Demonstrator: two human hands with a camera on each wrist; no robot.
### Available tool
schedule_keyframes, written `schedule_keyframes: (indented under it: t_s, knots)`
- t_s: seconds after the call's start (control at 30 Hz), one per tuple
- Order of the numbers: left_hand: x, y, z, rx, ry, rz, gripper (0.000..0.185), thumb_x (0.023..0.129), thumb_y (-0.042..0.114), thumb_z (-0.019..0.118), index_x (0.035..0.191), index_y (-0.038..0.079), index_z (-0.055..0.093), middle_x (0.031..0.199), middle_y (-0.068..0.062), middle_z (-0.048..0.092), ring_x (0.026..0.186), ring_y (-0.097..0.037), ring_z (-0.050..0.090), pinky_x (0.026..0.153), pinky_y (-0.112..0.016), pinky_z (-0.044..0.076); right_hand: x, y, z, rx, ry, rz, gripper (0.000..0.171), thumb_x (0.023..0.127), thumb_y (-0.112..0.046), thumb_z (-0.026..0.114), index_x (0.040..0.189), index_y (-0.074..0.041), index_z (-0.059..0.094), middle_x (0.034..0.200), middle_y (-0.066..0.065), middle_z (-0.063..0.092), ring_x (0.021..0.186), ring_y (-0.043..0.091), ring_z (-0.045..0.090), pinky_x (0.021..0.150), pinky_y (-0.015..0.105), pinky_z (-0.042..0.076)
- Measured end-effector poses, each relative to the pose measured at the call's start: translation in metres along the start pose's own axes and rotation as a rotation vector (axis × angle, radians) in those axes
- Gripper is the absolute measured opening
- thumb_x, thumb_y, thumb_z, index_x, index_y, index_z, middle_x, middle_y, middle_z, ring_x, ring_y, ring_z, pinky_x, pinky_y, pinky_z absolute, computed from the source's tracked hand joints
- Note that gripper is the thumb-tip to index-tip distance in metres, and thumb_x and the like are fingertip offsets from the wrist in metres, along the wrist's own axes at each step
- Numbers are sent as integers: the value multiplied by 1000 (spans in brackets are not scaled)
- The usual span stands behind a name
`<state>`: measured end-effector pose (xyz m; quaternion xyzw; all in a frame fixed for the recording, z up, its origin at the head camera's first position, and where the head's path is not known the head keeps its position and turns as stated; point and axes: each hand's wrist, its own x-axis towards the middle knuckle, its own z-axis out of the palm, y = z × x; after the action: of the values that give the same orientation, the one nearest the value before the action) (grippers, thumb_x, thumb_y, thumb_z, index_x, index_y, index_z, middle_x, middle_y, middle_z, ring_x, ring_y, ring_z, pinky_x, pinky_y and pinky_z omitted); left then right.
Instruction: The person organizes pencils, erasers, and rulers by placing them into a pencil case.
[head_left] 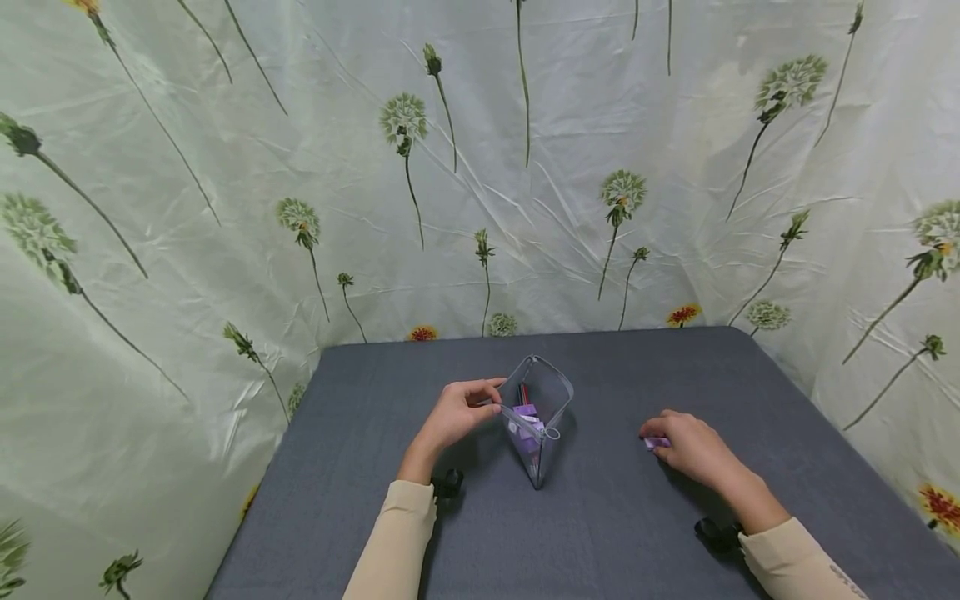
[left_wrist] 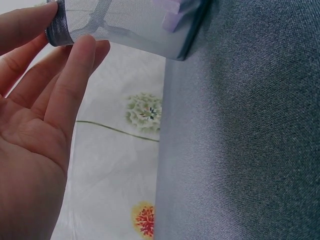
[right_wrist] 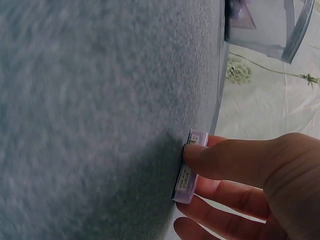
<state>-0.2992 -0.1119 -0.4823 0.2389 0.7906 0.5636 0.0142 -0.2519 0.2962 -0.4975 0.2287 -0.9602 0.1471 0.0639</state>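
A grey mesh zip pouch [head_left: 556,392] stands with its mouth spread wide on the table. Inside it are several small purple-and-white packs [head_left: 527,423] and a thin red-and-black item [head_left: 524,394] whose kind is unclear. My left hand [head_left: 457,414] pinches the pouch's left rim between thumb and fingers; the left wrist view shows the pouch's dark edge [left_wrist: 60,25] in that grip. To the right of the pouch, my right hand [head_left: 693,450] holds a small flat purple box [right_wrist: 190,167] with a printed white label, thumb on one face, fingers behind, at the table surface.
The dark grey table [head_left: 600,533] stretches around both hands. Behind it hangs a pale curtain [head_left: 480,167] printed with dandelions. Black wrist straps [head_left: 448,484] sit below each hand, and a ring-shaped zip pull [head_left: 552,433] hangs at the pouch's near corner.
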Motion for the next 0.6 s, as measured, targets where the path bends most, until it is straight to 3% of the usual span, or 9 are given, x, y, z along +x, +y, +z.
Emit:
schedule_keyframes:
  t_s: [0.6]
  knots:
    - [0,1,0,2,-2,3,8,95,11,71,90,17,72,138,-1,61,123,-26,61,92,-39,56,1,-12,2,14,9,0,12,85,-9,80,96,-13,75,88,-3,64,76,13,62,62,36,53]
